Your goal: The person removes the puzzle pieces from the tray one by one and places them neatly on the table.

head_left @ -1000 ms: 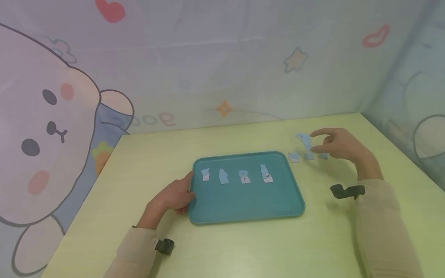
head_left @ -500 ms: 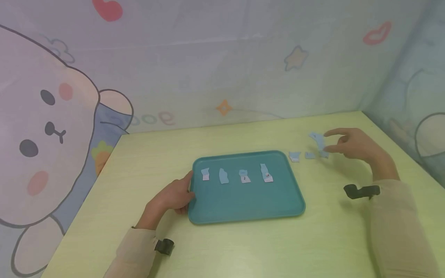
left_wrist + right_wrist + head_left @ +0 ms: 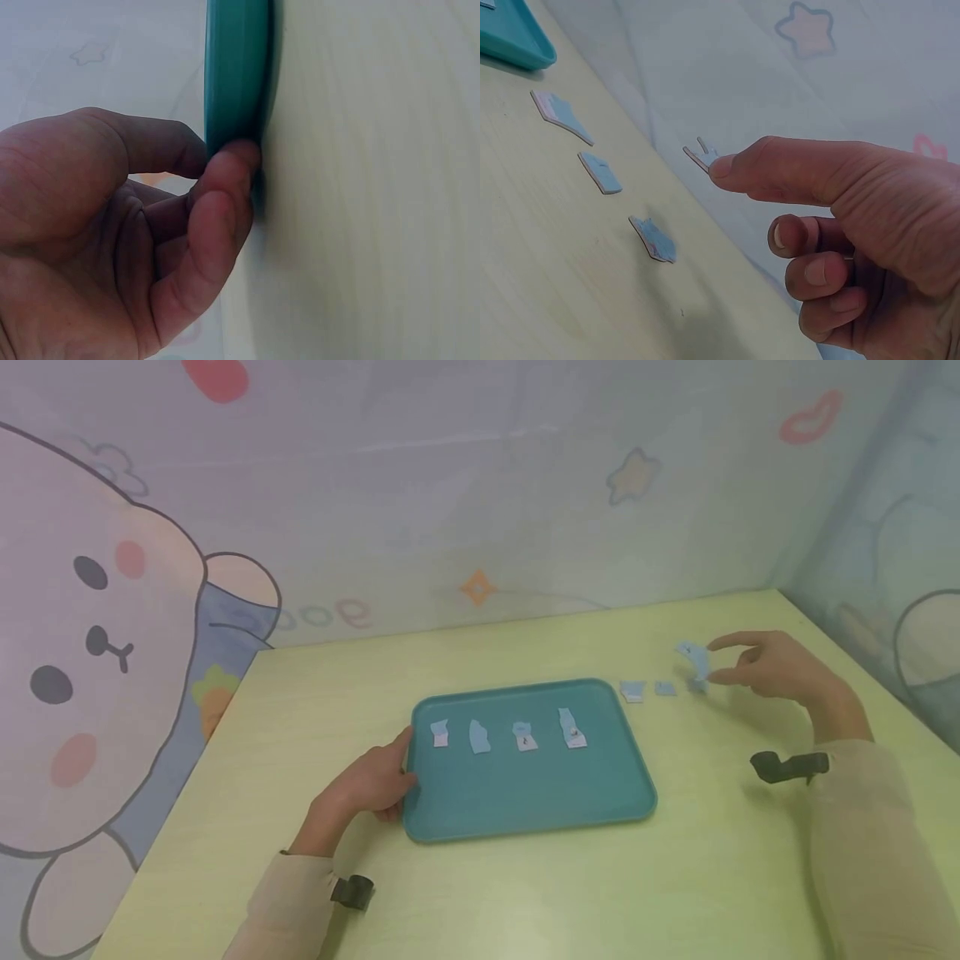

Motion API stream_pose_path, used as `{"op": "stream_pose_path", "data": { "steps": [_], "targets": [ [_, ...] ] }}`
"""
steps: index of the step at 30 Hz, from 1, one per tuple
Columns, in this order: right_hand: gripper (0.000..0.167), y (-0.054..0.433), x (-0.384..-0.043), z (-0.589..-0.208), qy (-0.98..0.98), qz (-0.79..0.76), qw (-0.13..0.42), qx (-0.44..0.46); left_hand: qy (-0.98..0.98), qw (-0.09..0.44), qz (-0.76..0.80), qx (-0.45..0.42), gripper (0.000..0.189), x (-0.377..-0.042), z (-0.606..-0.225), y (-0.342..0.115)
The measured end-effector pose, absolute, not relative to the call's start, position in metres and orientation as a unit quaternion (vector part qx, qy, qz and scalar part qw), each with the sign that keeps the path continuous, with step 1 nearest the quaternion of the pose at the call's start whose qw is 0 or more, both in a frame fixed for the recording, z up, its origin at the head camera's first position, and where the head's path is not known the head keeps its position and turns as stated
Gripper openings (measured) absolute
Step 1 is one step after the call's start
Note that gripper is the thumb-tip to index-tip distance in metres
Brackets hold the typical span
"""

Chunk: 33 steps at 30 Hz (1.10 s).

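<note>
Between thumb and forefinger, my right hand [image 3: 787, 666] pinches a light-blue, irregular flat puzzle piece [image 3: 696, 660], lifted above the table. In the right wrist view the fingertips hide much of that held puzzle piece [image 3: 700, 158]; the other fingers are curled in. Three similar pieces lie in a row below it: one with a pale pink edge [image 3: 633, 692], a small one [image 3: 665, 688] and one [image 3: 652, 240] nearest the hand. My left hand [image 3: 372, 778] grips the left rim of a teal tray [image 3: 525, 797]; the left wrist view shows its fingers at the tray's edge [image 3: 236, 67].
Several blue and pinkish pieces, including a tall one [image 3: 572, 729], are spaced in a row on the tray. Pale yellow tabletop [image 3: 525, 897] surrounds the tray. A cartoon-printed curtain [image 3: 420, 493] stands behind the table, with another side panel at the right.
My right hand has moved to the right with the puzzle piece, from above the middle loose piece to above the rightmost one. The left hand keeps its grip on the tray.
</note>
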State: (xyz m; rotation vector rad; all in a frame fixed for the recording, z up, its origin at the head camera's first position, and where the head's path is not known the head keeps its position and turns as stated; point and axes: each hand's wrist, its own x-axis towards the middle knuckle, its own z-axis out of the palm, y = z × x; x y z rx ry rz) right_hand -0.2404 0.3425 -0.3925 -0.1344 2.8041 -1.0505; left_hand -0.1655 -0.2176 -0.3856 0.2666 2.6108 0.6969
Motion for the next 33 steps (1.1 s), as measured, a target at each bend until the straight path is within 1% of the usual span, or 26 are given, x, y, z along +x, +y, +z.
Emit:
{"op": "stream_pose_path", "data": {
  "steps": [7, 18, 33],
  "targets": [
    [0.069, 0.349, -0.24, -0.398, 0.94, -0.333, 0.071, -0.038, 0.94, 0.211, 0.249, 0.097, 0.077, -0.165, -0.385, -0.218],
    [0.068, 0.359, -0.238, -0.403, 0.943, -0.321, 0.071, -0.043, 0.94, 0.211, 0.25, 0.096, 0.076, -0.164, -0.385, -0.217],
    [0.071, 0.371, -0.24, -0.416, 0.951, -0.302, 0.068, -0.024, 0.94, 0.211, 0.25, 0.099, 0.077, -0.166, -0.387, -0.218]
  ]
}}
